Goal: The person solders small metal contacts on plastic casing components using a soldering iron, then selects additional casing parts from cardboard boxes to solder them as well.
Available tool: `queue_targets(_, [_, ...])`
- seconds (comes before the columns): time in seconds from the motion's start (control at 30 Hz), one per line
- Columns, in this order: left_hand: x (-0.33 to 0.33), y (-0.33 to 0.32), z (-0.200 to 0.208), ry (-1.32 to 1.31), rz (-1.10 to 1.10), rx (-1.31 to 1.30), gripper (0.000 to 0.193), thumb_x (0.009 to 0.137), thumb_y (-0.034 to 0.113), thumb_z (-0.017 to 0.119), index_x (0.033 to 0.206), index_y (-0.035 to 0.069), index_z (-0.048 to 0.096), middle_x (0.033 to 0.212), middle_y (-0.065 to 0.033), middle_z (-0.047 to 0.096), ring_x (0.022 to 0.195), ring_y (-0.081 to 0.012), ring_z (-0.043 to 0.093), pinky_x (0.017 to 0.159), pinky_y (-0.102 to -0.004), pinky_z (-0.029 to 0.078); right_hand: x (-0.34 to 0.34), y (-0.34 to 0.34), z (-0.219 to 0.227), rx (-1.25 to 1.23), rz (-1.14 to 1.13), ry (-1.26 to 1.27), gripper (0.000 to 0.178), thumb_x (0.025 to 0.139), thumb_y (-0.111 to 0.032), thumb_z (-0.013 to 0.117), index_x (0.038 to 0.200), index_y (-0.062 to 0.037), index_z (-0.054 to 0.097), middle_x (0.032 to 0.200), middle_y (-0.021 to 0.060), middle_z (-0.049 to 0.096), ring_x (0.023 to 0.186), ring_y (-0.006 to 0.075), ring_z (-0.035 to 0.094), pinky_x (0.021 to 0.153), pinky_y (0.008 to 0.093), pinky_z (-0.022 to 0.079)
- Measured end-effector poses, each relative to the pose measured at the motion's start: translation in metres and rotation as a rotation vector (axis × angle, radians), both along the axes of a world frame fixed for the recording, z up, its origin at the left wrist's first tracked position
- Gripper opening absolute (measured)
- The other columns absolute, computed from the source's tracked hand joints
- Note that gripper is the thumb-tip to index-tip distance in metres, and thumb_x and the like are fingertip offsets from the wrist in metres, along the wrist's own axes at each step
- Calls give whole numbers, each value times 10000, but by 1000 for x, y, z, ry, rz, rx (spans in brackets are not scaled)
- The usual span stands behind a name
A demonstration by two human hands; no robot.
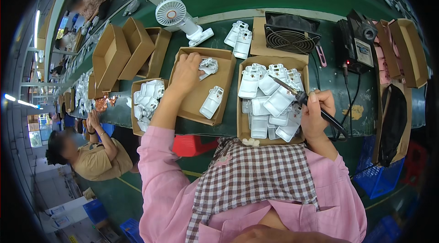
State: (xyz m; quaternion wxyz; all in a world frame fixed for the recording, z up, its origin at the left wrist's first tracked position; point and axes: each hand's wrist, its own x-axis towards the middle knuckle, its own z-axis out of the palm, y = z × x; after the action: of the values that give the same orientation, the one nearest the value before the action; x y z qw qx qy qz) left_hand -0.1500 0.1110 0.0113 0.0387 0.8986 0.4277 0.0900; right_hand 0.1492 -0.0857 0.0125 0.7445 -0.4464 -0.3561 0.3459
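My left hand (186, 70) is inside a shallow cardboard tray, with fingers curled and the thumb against a small white plastic housing (209, 67). Another white housing (211, 102) lies alone in the same tray (194, 116). In my right hand (318, 111) is a soldering iron (300, 95), gripped like a pen. Its tip points left over a second cardboard box (241, 129), heaped with white housings (275, 101). Whether the tip touches a housing, I cannot tell. Left of the tray stands a smaller box of white housings (148, 99).
A small white fan (172, 13), two loose housings (242, 42), a black fume fan (292, 35) and a black soldering station (357, 44) stand behind the boxes. The iron's cable (340, 128) trails right. Stacked cardboard boxes (109, 51) are at left, where another person (103, 158) sits.
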Motion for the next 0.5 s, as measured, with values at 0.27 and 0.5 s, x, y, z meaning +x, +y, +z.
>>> queue_targets(0.27, [-9,-14,1,13,116,-194,413,778,124,670,1134,11,495,1029,-149,556,984,-332,513,860,-411,408,2,1,-1,27,-12,-30,143,894,-59,541,798,-49,435,617,12,458,499,49,395,470,197,313])
queue_targets(0.5, [-36,-34,29,-367,300,-1042,526,868,249,625,1244,-48,408,1165,-187,512,1084,-271,520,923,-335,410,2,0,-2,8,-27,-8,142,895,-50,533,795,-47,432,604,11,453,494,48,391,462,194,307])
